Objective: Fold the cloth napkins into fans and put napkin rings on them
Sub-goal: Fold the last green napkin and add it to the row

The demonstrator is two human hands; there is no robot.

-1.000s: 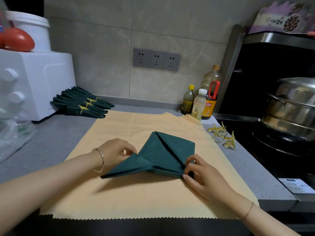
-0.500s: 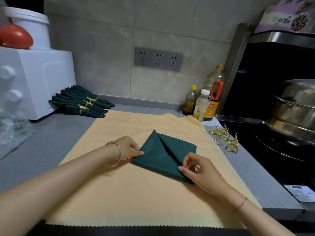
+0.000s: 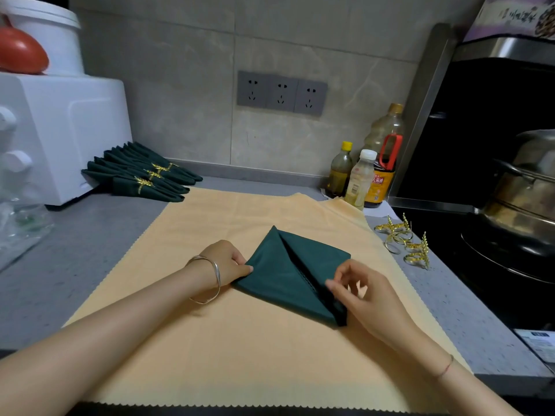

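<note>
A dark green napkin (image 3: 282, 271) lies folded in a kite shape on the yellow cloth mat (image 3: 228, 340), two flaps meeting along a diagonal seam. My left hand (image 3: 226, 259) grips the napkin's left corner with curled fingers. At the near end of the seam my right hand (image 3: 363, 298) hovers with its fingers loosely spread, fingertips just at the fabric. Several gold leaf-shaped napkin rings (image 3: 405, 238) lie on the counter to the right of the mat. Three finished green fans with gold rings (image 3: 141, 175) lie stacked at the back left.
A white appliance (image 3: 60, 133) stands at the left with a bucket and a red object on top. Bottles (image 3: 363, 175) stand at the back right. A steel steamer pot (image 3: 528, 187) sits on the black stove. A plastic bag (image 3: 21, 229) lies at the left edge.
The napkin's left flap has been folded in over the middle, turning the wide shape into a compact kite. My right hand has lifted off the near corner and spread its fingers.
</note>
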